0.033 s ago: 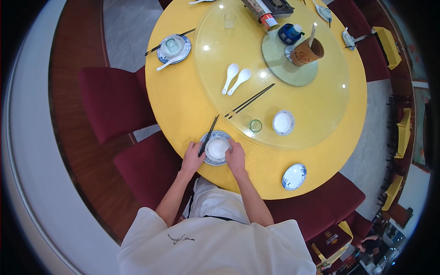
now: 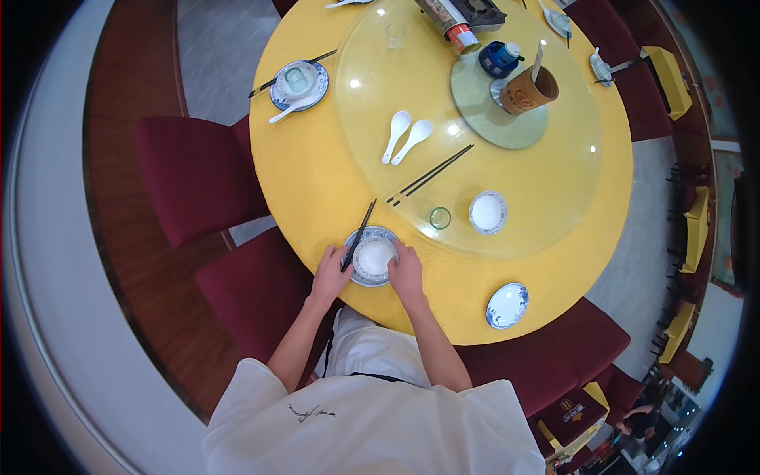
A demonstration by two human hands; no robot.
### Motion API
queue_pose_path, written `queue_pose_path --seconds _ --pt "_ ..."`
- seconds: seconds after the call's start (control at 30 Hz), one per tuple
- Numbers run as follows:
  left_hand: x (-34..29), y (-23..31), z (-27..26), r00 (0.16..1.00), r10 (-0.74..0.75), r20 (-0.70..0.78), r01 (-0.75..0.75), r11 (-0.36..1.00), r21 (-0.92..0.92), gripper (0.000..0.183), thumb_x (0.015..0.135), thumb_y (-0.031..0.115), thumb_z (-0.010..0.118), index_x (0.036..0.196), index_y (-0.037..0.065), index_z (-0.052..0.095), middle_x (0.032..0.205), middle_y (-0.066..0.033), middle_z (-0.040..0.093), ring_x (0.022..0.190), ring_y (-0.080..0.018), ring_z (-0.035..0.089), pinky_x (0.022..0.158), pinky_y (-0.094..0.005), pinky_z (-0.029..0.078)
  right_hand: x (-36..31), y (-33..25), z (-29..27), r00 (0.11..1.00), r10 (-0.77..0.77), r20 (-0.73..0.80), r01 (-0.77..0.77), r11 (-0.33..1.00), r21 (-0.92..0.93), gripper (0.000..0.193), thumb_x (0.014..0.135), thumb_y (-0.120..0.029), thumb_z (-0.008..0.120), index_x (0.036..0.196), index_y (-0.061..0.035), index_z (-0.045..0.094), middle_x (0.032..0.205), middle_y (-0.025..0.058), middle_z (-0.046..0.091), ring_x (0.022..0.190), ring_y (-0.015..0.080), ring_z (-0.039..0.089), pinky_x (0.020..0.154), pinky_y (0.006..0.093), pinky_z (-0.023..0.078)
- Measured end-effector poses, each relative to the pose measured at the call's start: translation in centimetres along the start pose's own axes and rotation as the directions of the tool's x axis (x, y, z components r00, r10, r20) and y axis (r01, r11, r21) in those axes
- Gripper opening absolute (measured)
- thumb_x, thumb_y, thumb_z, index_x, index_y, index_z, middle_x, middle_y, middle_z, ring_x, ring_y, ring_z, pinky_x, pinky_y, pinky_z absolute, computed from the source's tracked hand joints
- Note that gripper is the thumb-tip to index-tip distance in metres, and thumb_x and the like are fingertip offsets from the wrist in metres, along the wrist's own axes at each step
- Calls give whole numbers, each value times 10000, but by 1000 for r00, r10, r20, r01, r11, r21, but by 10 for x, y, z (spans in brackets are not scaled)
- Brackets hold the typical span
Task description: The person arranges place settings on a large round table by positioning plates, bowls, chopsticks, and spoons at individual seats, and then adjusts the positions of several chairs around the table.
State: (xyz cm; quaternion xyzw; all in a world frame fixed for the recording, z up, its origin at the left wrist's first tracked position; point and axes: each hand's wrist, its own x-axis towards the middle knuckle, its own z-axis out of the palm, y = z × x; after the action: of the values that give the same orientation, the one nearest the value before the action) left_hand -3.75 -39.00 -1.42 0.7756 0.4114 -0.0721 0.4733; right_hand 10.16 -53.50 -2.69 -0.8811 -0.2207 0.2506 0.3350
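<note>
At the near edge of the round table, a white bowl [image 2: 374,257] with a patterned rim sits on a blue-and-white plate [image 2: 383,231]. A pair of dark chopsticks [image 2: 364,223] slants across the plate's left side, beyond its far rim. My left hand [image 2: 330,275] is closed at that side, thumb and fingers around the chopsticks' near end, beside the plate rim. On the opposite side, my right hand [image 2: 406,275] pinches the bowl's right rim, thumb toward the inside. Its fingertips are partly hidden behind the rim.
A glass turntable [image 2: 538,214] carries two white spoons [image 2: 404,138], chopsticks [image 2: 431,176], a green glass [image 2: 440,218], a small bowl [image 2: 488,212] and a brown cup [image 2: 529,91]. A small plate [image 2: 507,305] lies right; a place setting [image 2: 299,83] lies left. Maroon chairs [image 2: 198,178] surround the table.
</note>
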Motion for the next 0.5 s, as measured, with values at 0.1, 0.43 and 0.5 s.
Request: queue_pose_path --seconds 0.1,0.43,0.5 --pt "0 -16 3 994 81 -72 -81 997 8 394 827 124 685 1194 4 610 1093 -189 561 965 -363 612 859 -404 512 2 -3 -16 998 -58 -10 57 996 -62 422 818 -76 676 1230 -28 599 963 182 618 794 317 628 765 411 522" --pt "1 -12 8 987 79 -142 -89 994 -69 414 813 150 688 1183 -13 601 1104 -202 558 1025 -363 584 914 -413 487 69 23 -53 897 -18 -442 54 996 69 611 739 -149 820 1269 -59 529 1238 144 504 1045 270 554 852 389 500" --pt "2 -10 11 984 84 -157 -96 993 -65 429 803 156 699 1182 -19 597 1104 -209 550 1057 -371 568 942 -413 471 77 33 -52 869 -186 -458 146 982 -120 612 733 -146 824 1263 -57 529 1229 157 526 1085 271 557 884 388 497"
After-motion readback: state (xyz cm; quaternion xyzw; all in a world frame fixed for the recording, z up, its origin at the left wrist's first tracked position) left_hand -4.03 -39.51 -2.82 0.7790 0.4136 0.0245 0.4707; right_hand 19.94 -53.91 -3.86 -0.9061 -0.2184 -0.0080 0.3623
